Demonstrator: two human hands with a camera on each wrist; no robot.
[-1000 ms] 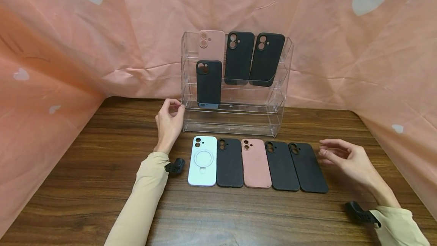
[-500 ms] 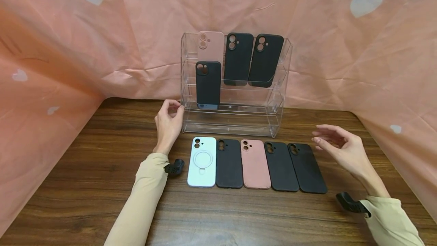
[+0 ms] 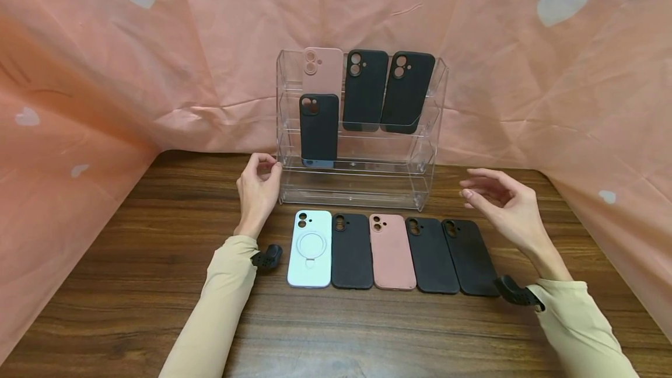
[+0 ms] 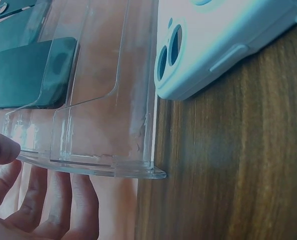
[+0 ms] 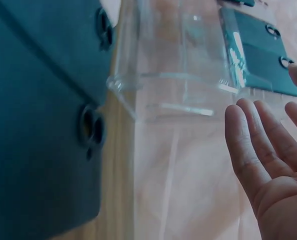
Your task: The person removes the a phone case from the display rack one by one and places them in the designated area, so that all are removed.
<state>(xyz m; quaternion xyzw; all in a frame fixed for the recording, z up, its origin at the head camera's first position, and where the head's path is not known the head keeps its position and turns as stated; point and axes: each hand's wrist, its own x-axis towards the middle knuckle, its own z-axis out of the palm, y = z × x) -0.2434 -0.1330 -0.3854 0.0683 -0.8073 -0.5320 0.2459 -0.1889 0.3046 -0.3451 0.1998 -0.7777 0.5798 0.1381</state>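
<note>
A clear acrylic display stand [image 3: 362,197] stands at the back of the table. My left hand [image 3: 258,191] is at its left side; in the left wrist view the thumb [image 4: 6,149] lies at the side panel's edge, with curled fingers [image 4: 58,200] along its outer face. My right hand [image 3: 506,206] hovers right of the stand with fingers apart, holding nothing. On the stand are a pink phone case [image 3: 322,69], a black phone case [image 3: 319,127] below it, and two black phone cases [image 3: 366,89] to the right.
In front of the stand lies a row of phone cases: a white case with a ring [image 3: 310,249], a black case [image 3: 352,252], a pink case [image 3: 394,252] and two more black cases [image 3: 433,255]. Pink cloth [image 3: 210,45] hangs around the wooden table [image 3: 131,249].
My right hand has moved left and away from me, from beside the row's right-hand black case toward the stand's right side. My left hand stays at the stand.
</note>
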